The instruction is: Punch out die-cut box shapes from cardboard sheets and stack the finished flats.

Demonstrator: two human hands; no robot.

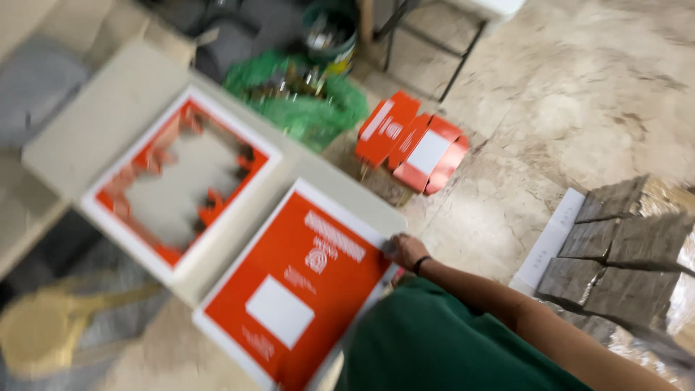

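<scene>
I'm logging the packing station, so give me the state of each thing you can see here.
Orange printed sheet: flat, uncut, on the table.
Punched-out sheet: flat, middle gone, only the frame left.
Orange boxes: partly folded, lying on the floor.
Right hand: resting on the printed sheet's edge.
Green bag: open.

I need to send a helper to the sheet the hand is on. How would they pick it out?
On the pale low table lie two orange sheets. Take the near sheet, whose right edge the hand touches. It is whole orange with a white rectangle in it, while the far sheet has its middle punched out.
</scene>
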